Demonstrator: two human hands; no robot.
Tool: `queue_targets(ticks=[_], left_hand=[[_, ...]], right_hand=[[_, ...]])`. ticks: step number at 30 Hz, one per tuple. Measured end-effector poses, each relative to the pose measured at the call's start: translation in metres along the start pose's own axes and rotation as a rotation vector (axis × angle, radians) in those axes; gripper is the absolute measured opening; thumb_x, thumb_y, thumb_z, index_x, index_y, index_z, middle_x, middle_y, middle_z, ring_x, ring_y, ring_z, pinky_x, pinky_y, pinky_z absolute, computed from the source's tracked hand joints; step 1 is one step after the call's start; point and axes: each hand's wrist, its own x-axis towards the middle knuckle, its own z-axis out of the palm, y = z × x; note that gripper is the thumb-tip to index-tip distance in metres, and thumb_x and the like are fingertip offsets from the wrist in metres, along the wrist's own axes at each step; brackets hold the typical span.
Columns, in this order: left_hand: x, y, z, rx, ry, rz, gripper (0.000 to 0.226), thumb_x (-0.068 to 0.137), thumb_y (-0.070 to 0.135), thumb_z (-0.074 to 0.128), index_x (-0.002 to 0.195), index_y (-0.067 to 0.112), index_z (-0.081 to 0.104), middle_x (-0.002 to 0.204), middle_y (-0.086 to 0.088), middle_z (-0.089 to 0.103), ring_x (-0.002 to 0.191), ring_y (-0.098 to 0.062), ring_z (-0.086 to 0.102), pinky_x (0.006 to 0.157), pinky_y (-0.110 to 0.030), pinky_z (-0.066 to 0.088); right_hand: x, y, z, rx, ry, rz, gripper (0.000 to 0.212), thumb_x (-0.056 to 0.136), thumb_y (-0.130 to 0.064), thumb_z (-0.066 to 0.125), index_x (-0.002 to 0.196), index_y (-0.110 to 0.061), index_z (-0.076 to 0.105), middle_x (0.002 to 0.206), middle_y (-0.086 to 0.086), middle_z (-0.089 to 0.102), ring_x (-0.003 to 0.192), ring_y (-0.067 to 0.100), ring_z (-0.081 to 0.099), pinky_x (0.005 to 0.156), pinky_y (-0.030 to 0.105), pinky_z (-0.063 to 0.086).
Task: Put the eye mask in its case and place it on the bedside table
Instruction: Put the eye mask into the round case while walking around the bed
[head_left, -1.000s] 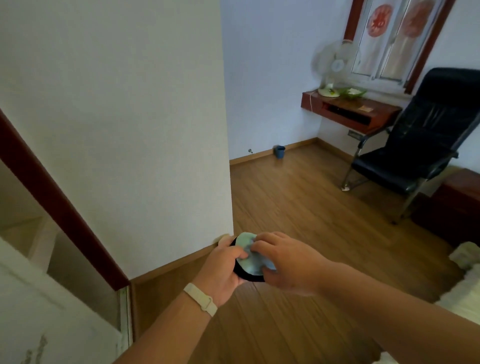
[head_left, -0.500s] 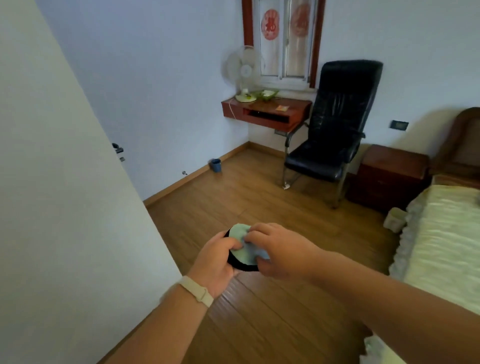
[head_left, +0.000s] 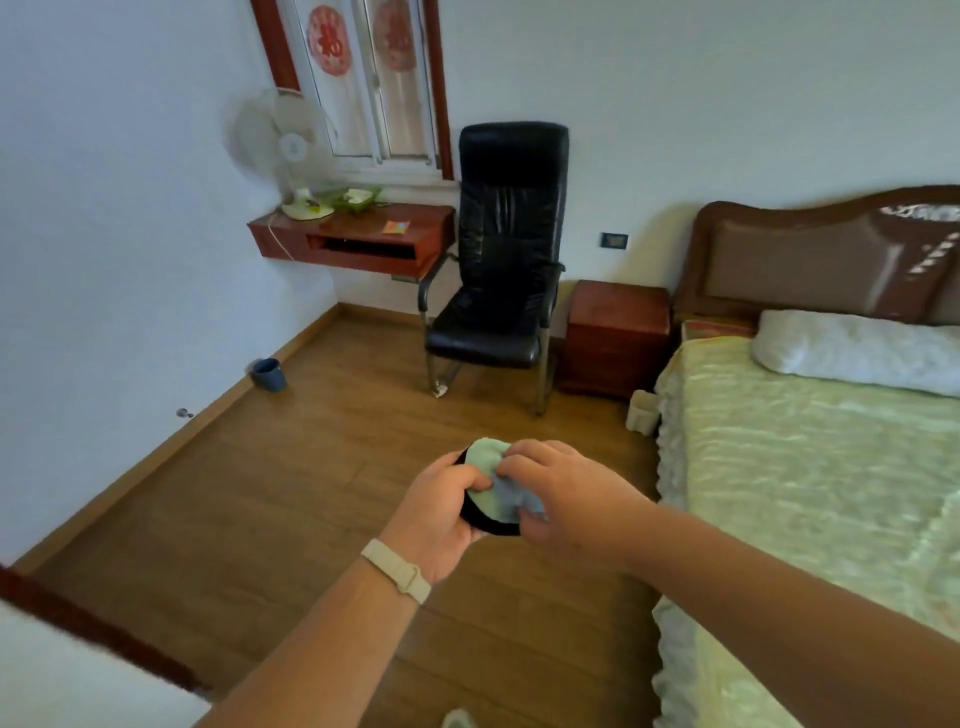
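My left hand (head_left: 441, 514) grips a round black case (head_left: 488, 522) from the left, thumb on top. A pale green eye mask (head_left: 491, 470) lies bunched in the case's opening, with part of it sticking up above the rim. My right hand (head_left: 566, 499) has its fingertips pressed on the mask from the right. Both hands are held over the wooden floor at mid-frame. The dark red bedside table (head_left: 615, 338) stands against the far wall between the chair and the bed, well beyond my hands.
A black office chair (head_left: 501, 260) stands left of the bedside table. The bed (head_left: 810, 467) with green cover and white pillow fills the right. A wall shelf (head_left: 358, 236) with a fan is at the back left. A blue cup (head_left: 269, 374) sits on the floor by the wall.
The view has swung right from the white wall to the chair, bedside table and bed. Both hands stay together on the case and mask.
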Motion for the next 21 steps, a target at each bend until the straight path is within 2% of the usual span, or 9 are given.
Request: queue_targets(ticks=[6, 10, 16, 19, 21], left_hand=[[0.104, 0.048, 0.001, 0.008, -0.150, -0.104, 0.041, 0.095, -0.005, 0.041, 0.130, 0.005, 0.058, 0.127, -0.028, 0.063, 0.113, -0.039, 0.064, 0.087, -0.051, 0.059], [0.171, 0.080, 0.007, -0.017, -0.246, -0.136, 0.042, 0.094, -0.004, 0.044, 0.133, 0.007, 0.056, 0.130, -0.028, 0.062, 0.118, -0.041, 0.062, 0.093, -0.053, 0.056], [0.238, 0.110, 0.035, 0.043, -0.362, -0.181, 0.039, 0.095, -0.001, 0.046, 0.132, 0.009, 0.056, 0.130, -0.025, 0.061, 0.117, -0.039, 0.062, 0.092, -0.051, 0.057], [0.270, 0.121, 0.053, 0.105, -0.384, -0.185, 0.039, 0.094, -0.002, 0.046, 0.131, 0.008, 0.056, 0.127, -0.025, 0.061, 0.114, -0.038, 0.063, 0.090, -0.050, 0.057], [0.294, 0.124, 0.064, 0.100, -0.386, -0.196, 0.040, 0.094, -0.003, 0.045, 0.131, 0.007, 0.056, 0.128, -0.026, 0.061, 0.116, -0.040, 0.062, 0.096, -0.054, 0.054]], right_hand=[[0.074, 0.044, -0.002, -0.010, 0.039, 0.129, 0.051, 0.087, -0.029, 0.062, 0.134, -0.033, 0.041, 0.137, -0.009, 0.044, 0.123, 0.014, 0.042, 0.101, 0.031, 0.040], [0.128, 0.074, -0.016, -0.036, 0.037, 0.211, 0.053, 0.087, -0.027, 0.062, 0.135, -0.032, 0.042, 0.138, -0.009, 0.043, 0.125, 0.015, 0.040, 0.102, 0.033, 0.041], [0.168, 0.121, -0.028, -0.038, 0.061, 0.312, 0.050, 0.088, -0.025, 0.059, 0.134, -0.028, 0.043, 0.136, -0.007, 0.045, 0.123, 0.016, 0.041, 0.103, 0.034, 0.039], [0.183, 0.150, -0.031, -0.031, 0.084, 0.338, 0.051, 0.087, -0.025, 0.061, 0.134, -0.028, 0.043, 0.136, -0.007, 0.045, 0.122, 0.016, 0.041, 0.102, 0.033, 0.040], [0.195, 0.172, -0.029, -0.028, 0.092, 0.358, 0.051, 0.087, -0.026, 0.061, 0.134, -0.029, 0.042, 0.137, -0.007, 0.044, 0.123, 0.016, 0.041, 0.101, 0.033, 0.041]])
